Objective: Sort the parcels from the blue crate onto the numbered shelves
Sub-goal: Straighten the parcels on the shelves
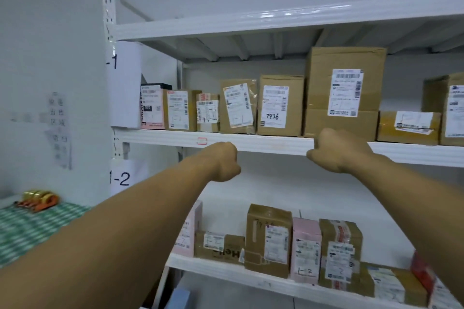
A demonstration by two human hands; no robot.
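A: Parcels, where?
B: Big brown box (345, 93) on the upper shelf (251, 142), just above your right hand (336, 150). Labelled cartons (280, 105) run leftward, above your left hand (223, 160).
A: Hands?
B: Both fisted, empty, apart, at the shelf edge. Lower-shelf parcels (306, 251) sit below them. Tape dispenser (40, 199) far left.

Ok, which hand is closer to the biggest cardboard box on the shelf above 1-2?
Right. The right hand is at the shelf edge just under the biggest cardboard box; the left hand is well off to its left.
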